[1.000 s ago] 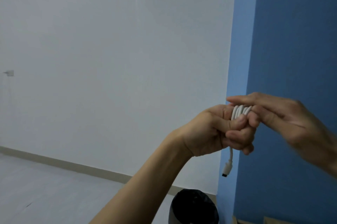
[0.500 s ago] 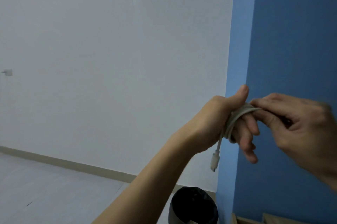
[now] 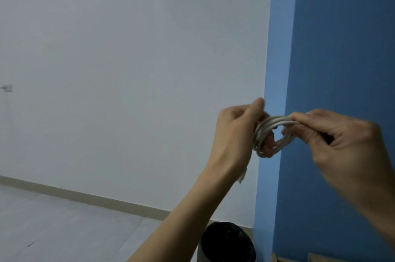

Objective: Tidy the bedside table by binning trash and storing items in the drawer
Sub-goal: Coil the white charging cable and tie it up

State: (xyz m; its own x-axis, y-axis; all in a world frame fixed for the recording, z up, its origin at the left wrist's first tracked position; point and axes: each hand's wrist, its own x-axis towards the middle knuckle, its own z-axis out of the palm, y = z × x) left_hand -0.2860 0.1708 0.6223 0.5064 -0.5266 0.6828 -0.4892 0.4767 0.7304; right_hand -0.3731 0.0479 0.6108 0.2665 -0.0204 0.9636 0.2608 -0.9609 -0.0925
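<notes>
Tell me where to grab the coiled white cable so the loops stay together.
Best pinch across the stacked strands at the top of the white cable coil, coming from the right, as the right hand does. They bunch together there; the left hand occupies the coil's other side.

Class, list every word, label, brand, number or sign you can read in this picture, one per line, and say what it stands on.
No text can be read anywhere in this view.
The coiled white cable, held between the left hand and the right hand: no print shows.
The black-lined bin: no label shows.
The small wall fitting: too small to tell.
</notes>
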